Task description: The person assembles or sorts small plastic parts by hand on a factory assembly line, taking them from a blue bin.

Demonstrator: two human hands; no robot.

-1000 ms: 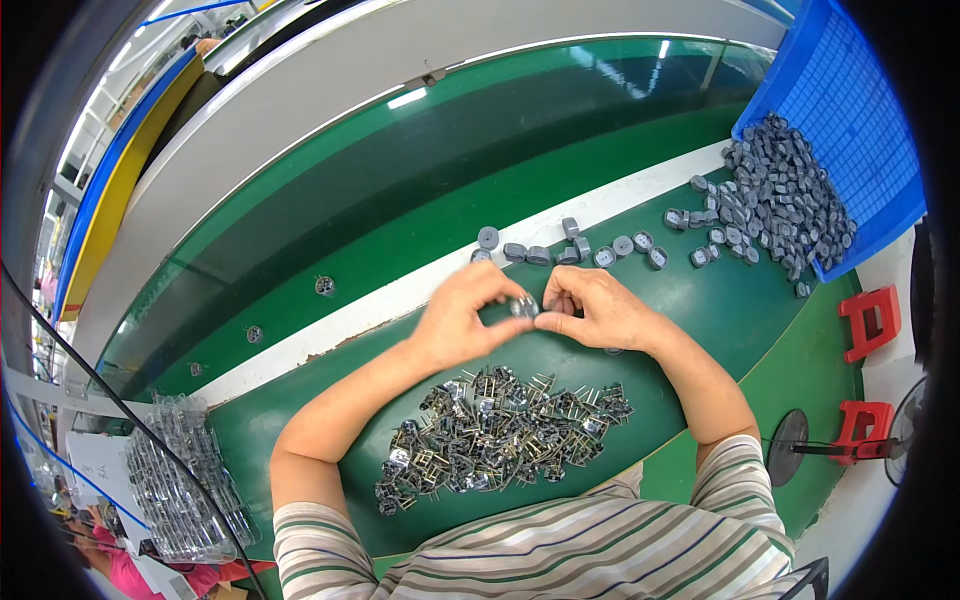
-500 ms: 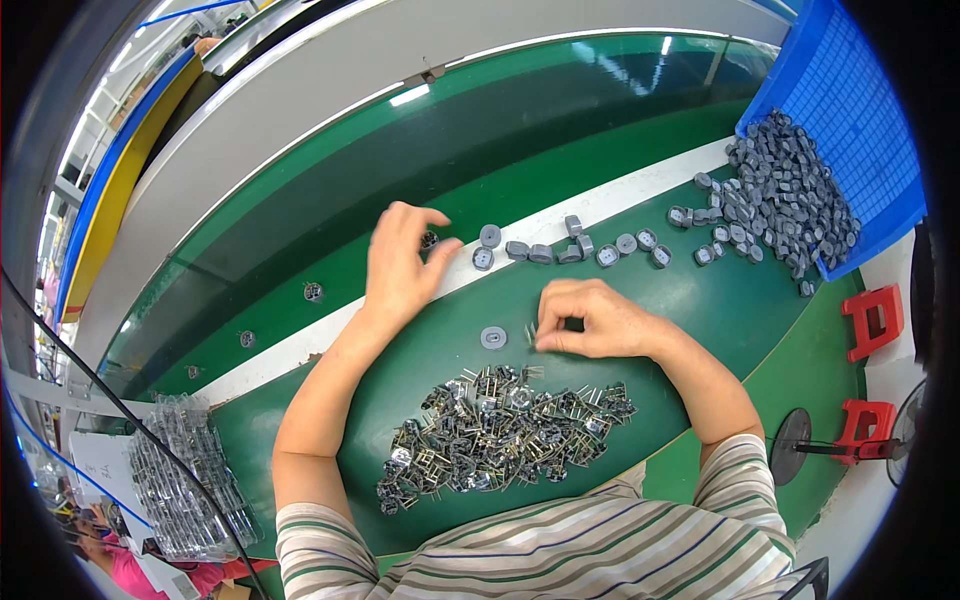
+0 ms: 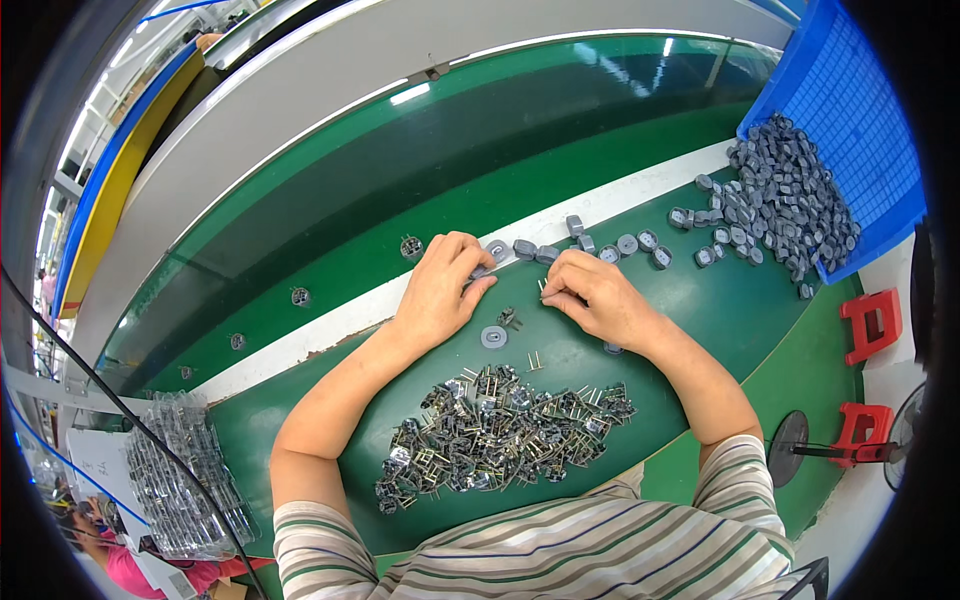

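Observation:
My left hand (image 3: 440, 290) is at the white strip between belt and table, its fingers closed on a grey round cap (image 3: 478, 272) that they partly cover. My right hand (image 3: 600, 305) is pinched shut over the green table, and thin metal pins (image 3: 542, 286) stick out at its fingertips. Between the hands lies a small dark component with pins (image 3: 509, 318), beside a flat grey disc (image 3: 493, 337). Nearer me spreads a heap of pinned components (image 3: 500, 430). Another grey cap (image 3: 497, 250) sits just beyond my left fingertips.
Several grey caps (image 3: 627, 243) line the strip to the right, leading to a big pile (image 3: 785, 190) spilling from a blue basket (image 3: 850, 120). Small components (image 3: 411, 246) sit on the green belt (image 3: 340, 260). Clear plastic trays (image 3: 190, 480) are stacked at left; red stools (image 3: 872, 325) stand at right.
My left hand has come back from the belt to the grey caps, leaving a component there. Belt parts have shifted left. My right hand has moved farther away; a dark component now lies by the disc.

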